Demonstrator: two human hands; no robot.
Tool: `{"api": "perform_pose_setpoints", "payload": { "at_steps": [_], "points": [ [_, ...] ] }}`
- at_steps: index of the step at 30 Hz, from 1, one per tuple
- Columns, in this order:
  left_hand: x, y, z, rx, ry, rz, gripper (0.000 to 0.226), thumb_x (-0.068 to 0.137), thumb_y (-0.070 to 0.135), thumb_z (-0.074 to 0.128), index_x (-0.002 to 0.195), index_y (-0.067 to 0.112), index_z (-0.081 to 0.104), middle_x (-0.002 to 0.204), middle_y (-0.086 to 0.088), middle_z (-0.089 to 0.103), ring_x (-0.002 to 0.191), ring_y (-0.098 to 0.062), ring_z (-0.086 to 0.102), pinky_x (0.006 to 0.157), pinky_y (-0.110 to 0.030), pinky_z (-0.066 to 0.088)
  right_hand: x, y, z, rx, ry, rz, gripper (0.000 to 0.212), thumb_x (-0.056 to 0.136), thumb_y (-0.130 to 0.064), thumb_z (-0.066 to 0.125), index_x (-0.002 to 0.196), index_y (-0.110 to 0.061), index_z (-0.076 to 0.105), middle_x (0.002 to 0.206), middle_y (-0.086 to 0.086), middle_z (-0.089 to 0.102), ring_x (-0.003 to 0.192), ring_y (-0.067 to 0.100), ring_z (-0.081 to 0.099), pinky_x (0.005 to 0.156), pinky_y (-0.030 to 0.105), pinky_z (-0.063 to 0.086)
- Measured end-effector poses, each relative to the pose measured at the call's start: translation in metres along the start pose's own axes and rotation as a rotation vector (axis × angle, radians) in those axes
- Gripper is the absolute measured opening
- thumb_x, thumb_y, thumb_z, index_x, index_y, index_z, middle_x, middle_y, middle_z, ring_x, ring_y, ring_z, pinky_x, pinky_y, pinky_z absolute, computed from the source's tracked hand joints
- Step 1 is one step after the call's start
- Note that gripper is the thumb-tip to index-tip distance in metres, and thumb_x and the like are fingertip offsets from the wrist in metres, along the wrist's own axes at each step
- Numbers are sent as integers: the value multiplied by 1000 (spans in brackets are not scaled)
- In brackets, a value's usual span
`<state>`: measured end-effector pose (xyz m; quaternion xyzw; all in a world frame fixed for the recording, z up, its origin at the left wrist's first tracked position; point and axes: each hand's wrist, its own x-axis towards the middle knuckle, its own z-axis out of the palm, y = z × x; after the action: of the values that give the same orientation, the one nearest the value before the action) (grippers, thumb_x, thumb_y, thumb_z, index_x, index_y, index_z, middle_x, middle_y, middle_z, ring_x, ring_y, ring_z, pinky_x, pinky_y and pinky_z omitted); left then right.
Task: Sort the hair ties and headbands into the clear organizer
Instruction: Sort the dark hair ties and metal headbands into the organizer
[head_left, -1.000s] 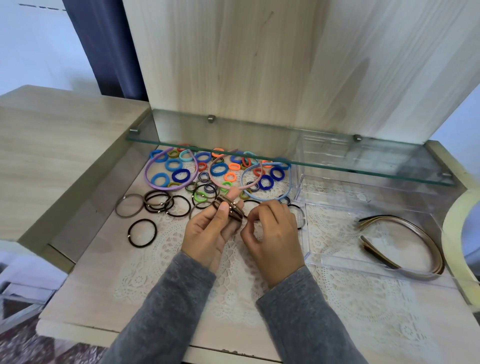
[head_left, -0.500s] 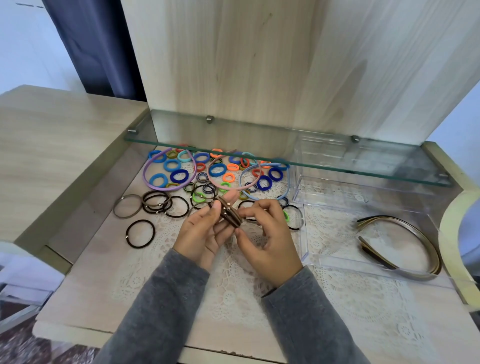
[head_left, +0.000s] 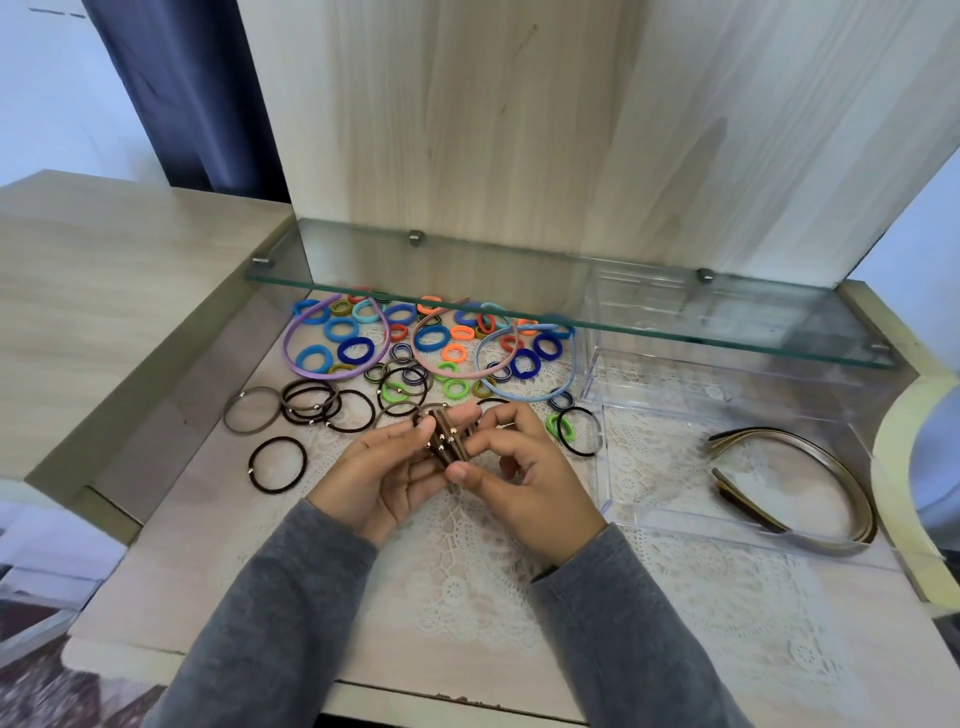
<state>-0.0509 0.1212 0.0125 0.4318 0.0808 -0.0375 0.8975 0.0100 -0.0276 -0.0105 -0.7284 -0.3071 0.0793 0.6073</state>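
Note:
My left hand (head_left: 382, 475) and my right hand (head_left: 524, 475) meet over the lace mat and together hold a small bundle of brown hair ties (head_left: 445, 439) with metal beads, thumbs and fingers pinching it from both sides. Behind them lie several colourful hair ties (head_left: 356, 349) and thin headbands: a purple headband (head_left: 291, 340), a pink headband (head_left: 422, 326) and a light blue headband (head_left: 519, 395). Loose dark hair ties (head_left: 276, 463) lie to the left. The clear organizer (head_left: 613, 499) stands to the right and holds gold and brown headbands (head_left: 810, 467).
A glass shelf (head_left: 519, 306) juts out over the back of the desk, above the colourful ties and the organizer's rear compartments. A wooden panel rises behind it. A raised wooden surface (head_left: 104, 291) lies to the left; a pale curved rim (head_left: 893, 467) stands at the far right.
My hands have drawn slightly closer to me with the bundle of brown ties. My right hand has moved from the ties on the mat onto the bundle.

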Motion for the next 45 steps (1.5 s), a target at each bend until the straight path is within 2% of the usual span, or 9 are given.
{"api": "perform_pose_setpoints", "payload": {
  "at_steps": [2, 4, 10, 19, 25, 32, 38, 43, 45],
  "points": [
    [-5, 1, -1, 5, 18, -14, 37, 82, 26, 64, 109, 0, 68, 121, -19, 63, 105, -25, 66, 76, -25, 57, 1, -2, -1, 51, -18, 35, 15, 74, -3, 76, 82, 5, 67, 95, 2, 47, 78, -8, 49, 70, 5, 37],
    [-9, 3, -3, 34, 39, -31, 35, 85, 17, 50, 110, -1, 68, 118, -21, 64, 101, -25, 67, 75, -26, 58, 1, -5, -2, 44, -36, 64, 10, 74, -2, 76, 79, -3, 67, 93, 2, 47, 76, -7, 48, 69, 7, 37],
    [-18, 5, 2, 108, 66, -41, 40, 82, 15, 52, 115, -5, 62, 114, -22, 66, 92, -22, 70, 74, -24, 57, -1, -7, -2, -226, -17, -8, 14, 72, -27, 72, 78, -15, 69, 91, -4, 48, 95, 15, 49, 88, 19, 36],
    [-15, -7, 17, 87, 81, 54, 38, 83, 17, 62, 116, -1, 62, 120, -14, 65, 105, -20, 65, 79, -21, 55, -13, -11, -4, -282, 26, -46, 14, 76, -27, 71, 79, -14, 68, 89, -8, 49, 95, 17, 49, 87, 25, 39],
    [-17, -7, 29, -106, 9, 13, 47, 86, 33, 44, 110, 0, 68, 121, -17, 64, 103, -19, 65, 71, -21, 54, -15, -19, -13, -294, 20, -68, 27, 75, -41, 67, 86, -17, 69, 96, -9, 50, 101, 16, 49, 91, 29, 41],
    [-10, 0, 36, -66, -53, -5, 59, 85, 42, 33, 108, 3, 71, 120, -14, 65, 95, -16, 66, 68, -21, 55, -13, -31, -23, -251, -88, 67, 24, 78, -25, 74, 99, -13, 70, 95, -4, 41, 99, 16, 46, 96, 32, 40],
    [7, 8, 44, -20, -57, -17, 54, 81, 42, 40, 94, 3, 75, 119, -12, 66, 94, -21, 67, 69, -25, 56, -8, -42, -41, -413, -78, 8, 17, 78, -25, 75, 93, -18, 72, 92, -3, 43, 99, 19, 46, 93, 28, 38],
    [26, 21, 51, 54, -147, -246, 35, 49, 39, 83, 73, 16, 73, 90, 1, 70, 85, -16, 64, 77, -30, 49, 2, -55, -78, -682, 4, -152, 15, 73, -21, 79, 87, -17, 77, 85, -2, 42, 89, 23, 42, 78, 16, 29],
    [34, 26, 56, 204, -148, -322, 30, 48, 33, 85, 66, 19, 67, 84, 2, 67, 84, -16, 63, 76, -29, 47, 3, -61, -94, -816, -11, -198, 13, 72, -22, 79, 85, -20, 77, 85, -1, 42, 86, 21, 39, 74, 20, 29]
  ]
}}
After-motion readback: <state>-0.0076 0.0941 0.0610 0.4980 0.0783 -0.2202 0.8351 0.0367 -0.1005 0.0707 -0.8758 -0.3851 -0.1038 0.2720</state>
